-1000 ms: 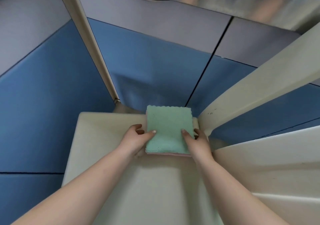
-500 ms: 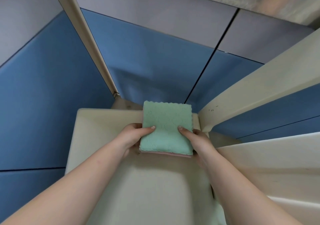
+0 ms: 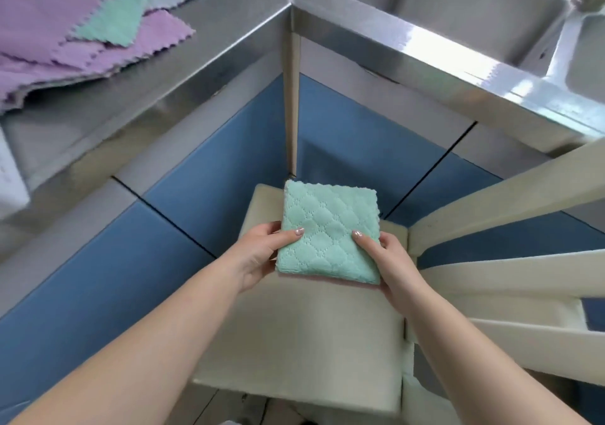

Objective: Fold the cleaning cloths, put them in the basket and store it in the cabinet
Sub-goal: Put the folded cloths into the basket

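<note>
Your arms [image 3: 170, 336] are bare to the frame's edge, no sleeves; your nails [image 3: 299, 231] carry pale, glossy polish.

Both hands [image 3: 258, 254] hold the folded green cloth [image 3: 329, 233] above the cream chair seat [image 3: 301, 342]; bare seat lies below, the steel counter edge [image 3: 229, 64] and its leg [image 3: 290, 97] rise ahead, chair rails [image 3: 510, 195] close the right side

Folded mint-green quilted cloth [image 3: 329, 233], square, flat, pink layer beneath; unfolded purple and green cloths [image 3: 82, 22] heaped top-left.
</note>
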Motion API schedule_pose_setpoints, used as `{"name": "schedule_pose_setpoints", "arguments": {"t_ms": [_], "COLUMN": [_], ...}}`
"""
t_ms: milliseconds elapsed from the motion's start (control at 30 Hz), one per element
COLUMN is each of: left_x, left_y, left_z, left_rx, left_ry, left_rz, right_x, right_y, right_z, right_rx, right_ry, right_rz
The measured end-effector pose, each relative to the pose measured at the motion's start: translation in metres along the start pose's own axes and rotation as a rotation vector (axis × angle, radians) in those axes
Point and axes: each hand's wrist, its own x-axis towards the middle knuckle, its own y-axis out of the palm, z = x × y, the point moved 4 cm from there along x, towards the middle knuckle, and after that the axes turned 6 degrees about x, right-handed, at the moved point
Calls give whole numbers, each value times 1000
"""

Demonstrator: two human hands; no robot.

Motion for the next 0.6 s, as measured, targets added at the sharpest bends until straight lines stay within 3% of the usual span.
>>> {"name": "schedule_pose_setpoints", "arguments": {"t_ms": [300, 600], "left_x": [-220, -365], "left_y": [-44, -69], "left_z": [-36, -90], "left_rx": [-128, -174], "left_ry": [192, 418], "left_rz": [-245, -423], "right_x": [-151, -247], "right_y": [114, 195], "right_z": [91, 172], "right_rx": [-212, -234], "right_ry": [-187, -250], "right_rz": [327, 539]}}
